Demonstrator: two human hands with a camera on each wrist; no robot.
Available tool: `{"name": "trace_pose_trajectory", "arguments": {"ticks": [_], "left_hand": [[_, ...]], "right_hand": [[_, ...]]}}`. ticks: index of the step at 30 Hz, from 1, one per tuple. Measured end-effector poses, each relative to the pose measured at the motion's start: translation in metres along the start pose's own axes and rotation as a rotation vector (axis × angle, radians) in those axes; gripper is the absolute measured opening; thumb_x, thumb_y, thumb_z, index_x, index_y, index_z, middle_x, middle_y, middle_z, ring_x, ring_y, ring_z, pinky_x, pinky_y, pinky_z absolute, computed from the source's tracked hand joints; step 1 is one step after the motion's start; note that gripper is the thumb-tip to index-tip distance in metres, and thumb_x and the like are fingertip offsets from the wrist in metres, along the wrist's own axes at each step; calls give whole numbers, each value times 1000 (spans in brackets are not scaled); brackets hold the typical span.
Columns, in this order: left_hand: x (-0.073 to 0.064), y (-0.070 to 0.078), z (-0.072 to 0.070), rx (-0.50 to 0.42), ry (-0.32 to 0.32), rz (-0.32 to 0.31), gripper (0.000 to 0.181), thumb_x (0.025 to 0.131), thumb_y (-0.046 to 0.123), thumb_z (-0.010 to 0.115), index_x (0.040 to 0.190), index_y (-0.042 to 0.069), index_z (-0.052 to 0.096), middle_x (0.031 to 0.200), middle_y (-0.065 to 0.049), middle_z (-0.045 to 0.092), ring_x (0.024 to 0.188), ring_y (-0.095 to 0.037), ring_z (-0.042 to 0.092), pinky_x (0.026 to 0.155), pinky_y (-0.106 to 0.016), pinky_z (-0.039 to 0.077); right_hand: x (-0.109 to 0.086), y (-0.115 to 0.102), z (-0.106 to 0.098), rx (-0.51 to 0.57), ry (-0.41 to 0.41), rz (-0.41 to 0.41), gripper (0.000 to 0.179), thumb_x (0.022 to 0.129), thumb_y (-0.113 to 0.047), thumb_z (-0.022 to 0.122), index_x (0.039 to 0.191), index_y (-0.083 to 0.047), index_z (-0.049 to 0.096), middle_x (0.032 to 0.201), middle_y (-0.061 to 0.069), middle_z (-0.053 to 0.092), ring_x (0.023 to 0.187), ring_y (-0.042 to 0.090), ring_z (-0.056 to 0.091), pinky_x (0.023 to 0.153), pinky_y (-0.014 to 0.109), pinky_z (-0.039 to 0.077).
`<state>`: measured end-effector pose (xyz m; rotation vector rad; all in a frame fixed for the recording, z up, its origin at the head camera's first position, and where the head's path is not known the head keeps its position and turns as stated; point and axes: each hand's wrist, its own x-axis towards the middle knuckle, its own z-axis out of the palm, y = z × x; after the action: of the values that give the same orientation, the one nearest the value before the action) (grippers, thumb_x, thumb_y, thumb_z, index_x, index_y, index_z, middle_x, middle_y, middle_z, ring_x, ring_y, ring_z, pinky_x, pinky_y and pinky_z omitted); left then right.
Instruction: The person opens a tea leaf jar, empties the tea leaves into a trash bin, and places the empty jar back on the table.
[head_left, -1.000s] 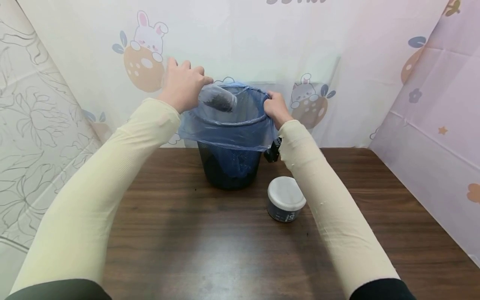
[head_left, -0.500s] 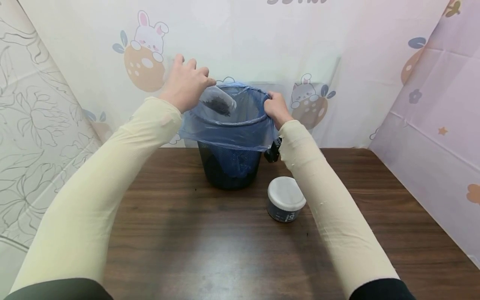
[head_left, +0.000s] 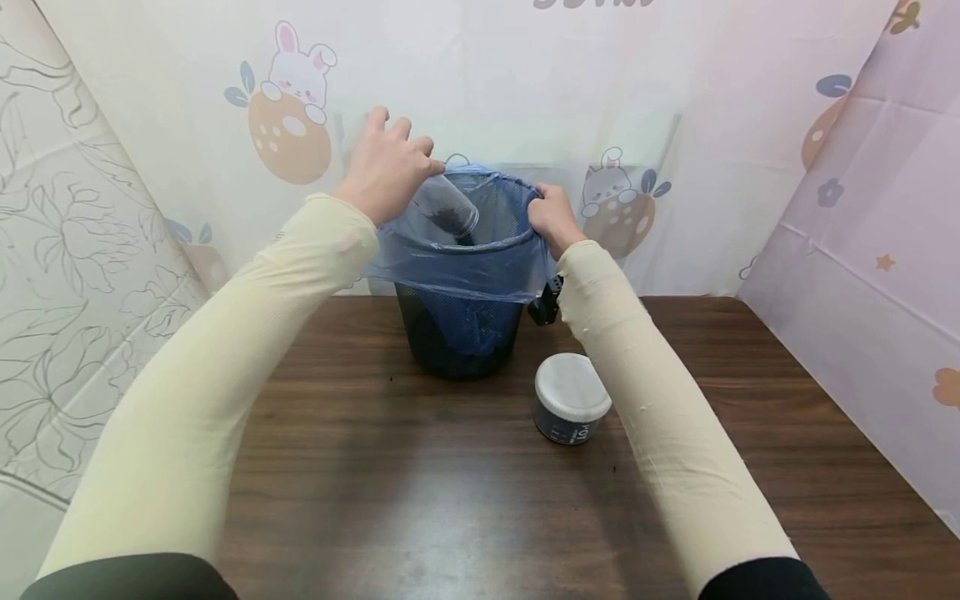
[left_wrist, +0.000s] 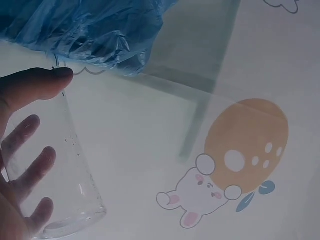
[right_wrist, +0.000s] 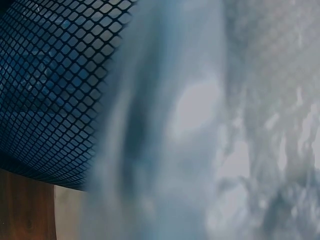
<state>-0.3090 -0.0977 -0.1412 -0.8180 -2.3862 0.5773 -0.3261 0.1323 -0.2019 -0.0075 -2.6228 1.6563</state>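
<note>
My left hand (head_left: 390,167) grips a clear jar (head_left: 444,202) by its base end, above the near left of a black mesh bin (head_left: 457,354). The jar is tilted mouth down to the right, and dark loose grains (head_left: 453,222) lie along its lower side, some falling out into the bin. A blue plastic bag (head_left: 461,273) lines the bin and hangs over its rim. At the rim's right side my right hand (head_left: 552,218) holds the bag's edge. The left wrist view shows thumb and fingers around the jar (left_wrist: 75,165); blurred bag film (right_wrist: 175,125) fills much of the right wrist view.
A round tub (head_left: 572,387) with a whitish lid and dark label stands on the brown wooden table (head_left: 442,500), below the right forearm. A small black object (head_left: 545,304) shows beside the bin, near the right wrist. Patterned cloth (head_left: 510,92) hangs behind.
My left hand has moved to the right and tipped the jar more steeply. Its mouth is lower, and grains now spill from it. My right hand and the bin have stayed put.
</note>
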Motion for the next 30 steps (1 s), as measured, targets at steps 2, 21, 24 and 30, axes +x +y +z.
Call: {"name": "trace_pose_trajectory", "arguments": {"ticks": [2, 21, 24, 30], "left_hand": [[2, 1, 0, 5, 4, 7, 37, 91, 2, 52, 117, 23, 69, 100, -9, 61, 91, -35, 46, 88, -52, 28], [7, 6, -2, 112, -29, 104, 39, 88, -1, 59, 115, 24, 70, 96, -6, 59, 95, -35, 45, 96, -53, 23], [8, 7, -1, 152, -19, 146, 35, 87, 0, 60, 110, 23, 72, 96, -5, 59, 95, -35, 45, 95, -52, 23], [11, 9, 0, 212, -13, 195, 34, 86, -1, 62, 106, 25, 73, 94, -3, 59, 93, -33, 44, 94, -50, 24]], "right_hand": [[0, 0, 0, 0, 1, 0, 54, 96, 0, 21, 148, -7, 32, 151, 9, 30, 130, 17, 30, 104, 26, 26], [2, 0, 0, 7, -7, 28, 57, 95, 1, 22, 152, -10, 23, 156, 5, 21, 140, 15, 19, 110, 27, 20], [2, 0, 0, 9, -6, 26, 57, 95, 1, 21, 151, -10, 24, 155, 6, 23, 139, 15, 21, 109, 27, 21], [1, -1, 0, 9, -4, 26, 58, 95, 1, 21, 152, -10, 19, 157, 5, 17, 142, 17, 14, 111, 28, 17]]}}
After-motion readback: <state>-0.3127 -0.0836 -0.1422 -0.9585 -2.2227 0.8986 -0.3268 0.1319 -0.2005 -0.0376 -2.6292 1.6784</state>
